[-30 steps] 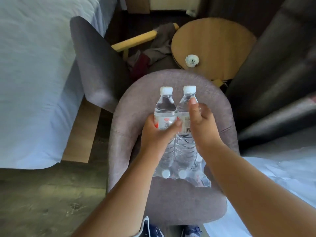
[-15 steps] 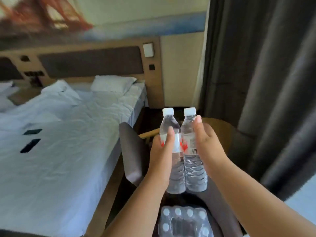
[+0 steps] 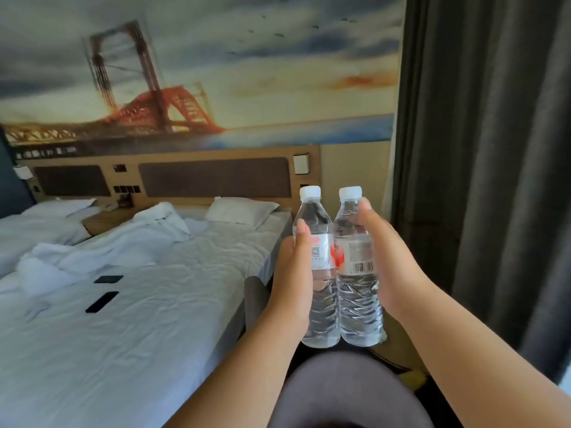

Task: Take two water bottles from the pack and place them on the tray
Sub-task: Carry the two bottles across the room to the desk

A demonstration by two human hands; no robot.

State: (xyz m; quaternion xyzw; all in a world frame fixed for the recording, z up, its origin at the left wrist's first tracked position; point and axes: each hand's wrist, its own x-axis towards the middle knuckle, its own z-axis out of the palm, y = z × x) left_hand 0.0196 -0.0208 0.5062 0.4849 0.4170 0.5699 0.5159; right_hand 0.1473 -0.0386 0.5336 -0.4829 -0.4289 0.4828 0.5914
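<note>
Two clear water bottles with white caps and red-and-white labels stand upright side by side in the air in front of me. My left hand (image 3: 293, 273) grips the left bottle (image 3: 319, 304) around its label. My right hand (image 3: 392, 261) grips the right bottle (image 3: 358, 304) the same way, thumb near its shoulder. The bottles touch each other. The pack and the tray are out of view.
A grey upholstered chair (image 3: 340, 393) sits right below the bottles. A bed with white sheets (image 3: 139, 304) fills the left, with two dark phones (image 3: 103, 299) lying on it. A dark curtain (image 3: 494, 149) hangs at the right, a wooden headboard (image 3: 216, 177) behind.
Both hands lifted the two bottles up off the pack on the chair, and my view tilted up from the chair to the bed and wall. The pack has dropped out of view.
</note>
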